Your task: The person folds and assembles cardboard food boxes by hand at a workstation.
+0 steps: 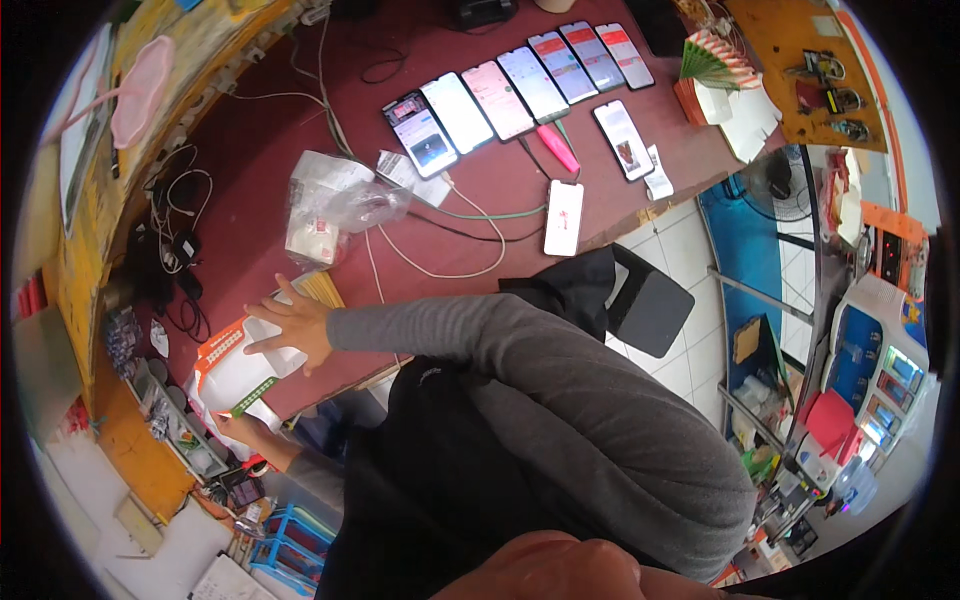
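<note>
At the left end of the table, my right hand (pixel 297 325) reaches across my body with fingers spread over white paper packaging with an orange edge (pixel 224 345). It touches the white paper, and I see no grip. Nearer to me, my left hand (pixel 245 432) has its fingers bent at the lower end of the packaging, by a green strip (pixel 252 397). They pinch the edge of the white sheet; part of the fingers is hidden. Just beyond my right hand lies a stack of yellowish cards or envelopes (pixel 321 289), partly covered by the hand.
A clear plastic bag (pixel 335 195) with a white item lies beyond my hands. Several lit phones (pixel 458 110) stand in a row at the back, and another phone (pixel 564 218) lies near the edge. Cables (pixel 480 272) cross the dark red table (pixel 255 230). A black stool (pixel 650 305) stands at right.
</note>
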`<state>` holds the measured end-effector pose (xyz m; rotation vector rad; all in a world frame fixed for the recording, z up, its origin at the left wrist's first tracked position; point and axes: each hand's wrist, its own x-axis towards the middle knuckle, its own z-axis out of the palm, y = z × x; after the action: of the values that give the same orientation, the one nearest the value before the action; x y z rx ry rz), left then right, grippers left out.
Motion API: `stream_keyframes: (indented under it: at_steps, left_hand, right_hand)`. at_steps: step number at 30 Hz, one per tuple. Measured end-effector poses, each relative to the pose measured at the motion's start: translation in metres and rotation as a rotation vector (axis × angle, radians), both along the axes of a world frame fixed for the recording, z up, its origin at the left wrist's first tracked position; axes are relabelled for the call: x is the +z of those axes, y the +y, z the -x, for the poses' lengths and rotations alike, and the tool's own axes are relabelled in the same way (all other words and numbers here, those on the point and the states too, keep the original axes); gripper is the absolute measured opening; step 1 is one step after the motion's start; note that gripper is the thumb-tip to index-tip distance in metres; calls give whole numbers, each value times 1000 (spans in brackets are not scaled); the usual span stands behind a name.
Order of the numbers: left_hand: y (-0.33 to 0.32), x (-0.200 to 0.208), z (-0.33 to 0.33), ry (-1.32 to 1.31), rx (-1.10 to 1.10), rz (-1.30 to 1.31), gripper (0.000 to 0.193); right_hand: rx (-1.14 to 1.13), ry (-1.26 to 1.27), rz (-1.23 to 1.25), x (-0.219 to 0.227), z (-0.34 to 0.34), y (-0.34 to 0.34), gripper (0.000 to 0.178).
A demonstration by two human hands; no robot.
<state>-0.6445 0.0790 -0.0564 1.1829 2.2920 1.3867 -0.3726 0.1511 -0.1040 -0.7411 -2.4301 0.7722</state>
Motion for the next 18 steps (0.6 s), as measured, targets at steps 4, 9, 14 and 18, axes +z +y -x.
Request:
stream_keyframes:
  at_steps: [4,9,14,18]
  left_hand:
    - [0,3,-4,-40,-28,-37,32]
    - [4,26,-37,-164,-252,-126,41]
    - [-5,36,-85,301,-449,-19,58]
    - [8,18,-72,-63,-43,-119,53]
  right_hand:
    - [-57,64,-58,-11,4,-1,113]
    - [5,43,44,-19,3,2,117]
    - [-22,11,13,-20,-13,-2,113]
    - [-24,163,-8,-30,-70,-21,96]
